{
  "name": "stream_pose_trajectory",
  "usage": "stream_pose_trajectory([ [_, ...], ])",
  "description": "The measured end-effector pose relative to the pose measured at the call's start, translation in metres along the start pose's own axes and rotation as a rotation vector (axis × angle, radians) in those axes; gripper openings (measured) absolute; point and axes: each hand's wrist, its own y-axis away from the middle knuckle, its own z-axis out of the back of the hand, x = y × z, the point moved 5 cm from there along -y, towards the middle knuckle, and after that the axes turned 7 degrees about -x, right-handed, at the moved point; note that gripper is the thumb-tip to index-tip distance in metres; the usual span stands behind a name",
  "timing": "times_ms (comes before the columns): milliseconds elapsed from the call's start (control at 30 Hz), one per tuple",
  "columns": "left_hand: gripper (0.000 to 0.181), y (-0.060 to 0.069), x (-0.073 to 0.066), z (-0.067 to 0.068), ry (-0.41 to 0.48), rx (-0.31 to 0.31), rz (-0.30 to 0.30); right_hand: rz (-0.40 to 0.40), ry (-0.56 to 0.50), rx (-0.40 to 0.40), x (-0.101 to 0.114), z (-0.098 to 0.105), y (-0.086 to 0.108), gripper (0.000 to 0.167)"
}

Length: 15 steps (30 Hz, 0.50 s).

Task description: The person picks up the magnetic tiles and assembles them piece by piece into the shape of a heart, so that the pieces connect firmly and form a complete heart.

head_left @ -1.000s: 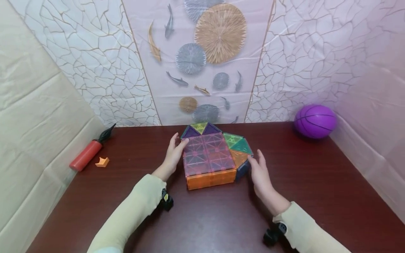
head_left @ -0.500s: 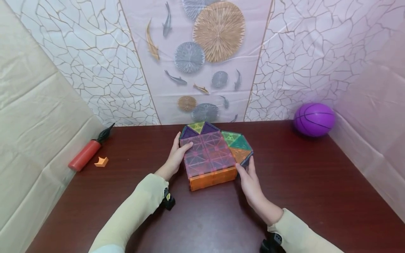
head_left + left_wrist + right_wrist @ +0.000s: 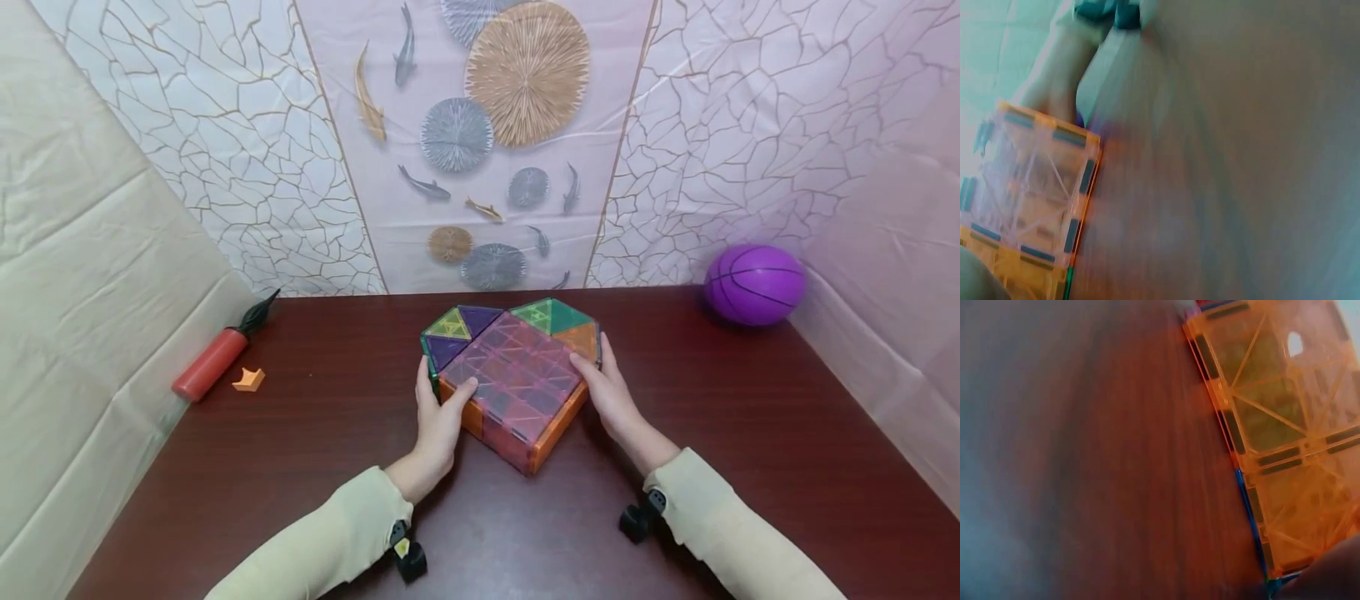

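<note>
A heart-shaped block built of see-through magnetic tiles [image 3: 517, 367] stands in the middle of the table, its point towards me. Its top is pink, with purple and yellow triangles on the left lobe and green, teal and orange ones on the right. My left hand [image 3: 437, 433] grips the left side, thumb on top and fingers along the wall. On the right side, my right hand [image 3: 618, 404] holds it the same way. A pink wall tile [image 3: 1029, 181] shows in the left wrist view, and orange wall tiles [image 3: 1272, 419] in the right wrist view.
A red hand pump [image 3: 212, 364] with a dark tip lies at the table's left edge, beside a small orange crown-shaped piece [image 3: 249, 380]. At the back right sits a purple ball [image 3: 755, 285]. Fabric-covered walls [image 3: 660, 208] bound the table [image 3: 337, 350].
The tile heart has turned so its point faces me. My left hand has moved nearer to me along its side; my right hand, first beside it, now grips its right side.
</note>
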Motion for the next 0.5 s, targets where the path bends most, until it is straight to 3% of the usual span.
stream_pose_trajectory([
  [200, 0.09, 0.006, 0.002, 0.001, 0.005, -0.014, 0.004, -0.01, 0.019, 0.006, -0.002, -0.001, -0.005, 0.085],
  [500, 0.088, -0.015, -0.003, 0.011, 0.054, 0.037, 0.023, 0.003, 0.016, -0.071, -0.003, -0.015, 0.016, 0.086],
])
